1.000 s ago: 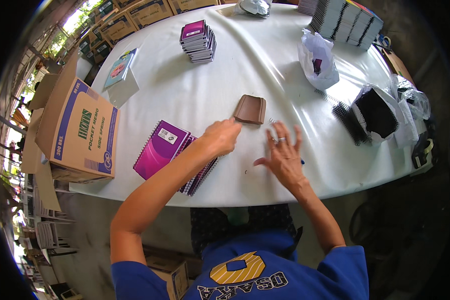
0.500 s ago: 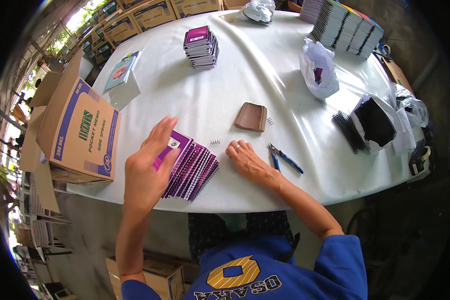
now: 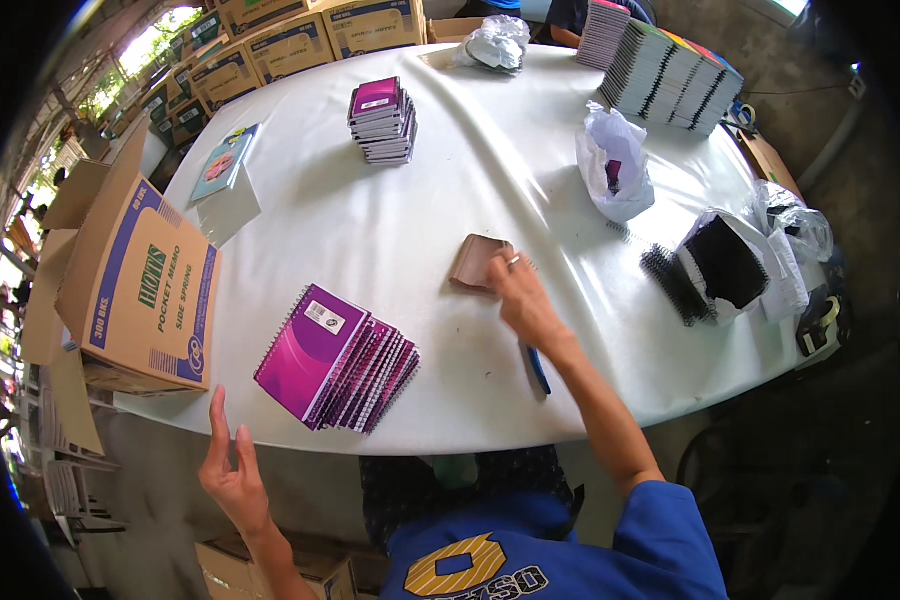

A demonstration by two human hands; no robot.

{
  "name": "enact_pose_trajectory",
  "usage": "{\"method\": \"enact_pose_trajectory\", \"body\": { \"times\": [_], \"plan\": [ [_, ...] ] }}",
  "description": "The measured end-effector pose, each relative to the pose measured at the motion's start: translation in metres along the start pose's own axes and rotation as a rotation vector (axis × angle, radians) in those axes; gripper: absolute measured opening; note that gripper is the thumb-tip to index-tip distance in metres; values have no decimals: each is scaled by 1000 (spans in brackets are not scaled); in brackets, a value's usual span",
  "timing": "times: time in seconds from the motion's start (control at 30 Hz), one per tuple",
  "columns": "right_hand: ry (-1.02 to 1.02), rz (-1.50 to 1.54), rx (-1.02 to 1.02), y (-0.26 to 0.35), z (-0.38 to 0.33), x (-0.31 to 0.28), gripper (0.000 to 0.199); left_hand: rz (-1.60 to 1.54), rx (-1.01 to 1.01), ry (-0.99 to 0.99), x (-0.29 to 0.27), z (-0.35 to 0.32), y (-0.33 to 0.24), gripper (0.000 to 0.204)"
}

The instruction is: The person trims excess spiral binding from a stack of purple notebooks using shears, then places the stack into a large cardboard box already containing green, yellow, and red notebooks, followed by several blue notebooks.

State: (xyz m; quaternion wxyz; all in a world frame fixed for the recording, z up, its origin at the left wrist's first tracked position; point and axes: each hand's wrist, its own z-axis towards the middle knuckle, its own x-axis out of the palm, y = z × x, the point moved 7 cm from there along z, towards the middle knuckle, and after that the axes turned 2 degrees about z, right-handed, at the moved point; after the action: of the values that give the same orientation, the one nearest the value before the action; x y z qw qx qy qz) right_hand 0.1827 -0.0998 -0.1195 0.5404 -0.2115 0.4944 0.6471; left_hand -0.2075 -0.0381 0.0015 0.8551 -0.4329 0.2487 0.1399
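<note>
Purple notebooks (image 3: 305, 355): fanned at eight o'clock from the brown tray (image 3: 473, 262), top cover face up; the overlap probably keeps the row together and easy for you to reach.
Brown tray: clock centre, on the white tabletop (image 3: 460, 410), likely central so you can pick from it.
Right hand (image 3: 525, 295): yours, over the tray's right side, fingers curled, blurred; can't tell whether they grip or touch anything.
Left hand (image 3: 234, 485): yours, off the table edge between seven and eight, index and thumb spread, nothing visibly held.
Blue-handled tool (image 3: 537, 370): five o'clock, partly hidden by your hand.
</note>
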Motion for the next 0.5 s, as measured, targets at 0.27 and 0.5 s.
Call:
{"method": "enact_pose_trajectory", "body": {
  "times": [0.27,0.5],
  "plan": [
    [15,-340,45,-57,-6,-7,21,32,-258,34,21,-47,67,42],
    [-491,-92,-22,-103,56,-123,24,-118,-448,54,37,-91,80,50]
  ]
}}
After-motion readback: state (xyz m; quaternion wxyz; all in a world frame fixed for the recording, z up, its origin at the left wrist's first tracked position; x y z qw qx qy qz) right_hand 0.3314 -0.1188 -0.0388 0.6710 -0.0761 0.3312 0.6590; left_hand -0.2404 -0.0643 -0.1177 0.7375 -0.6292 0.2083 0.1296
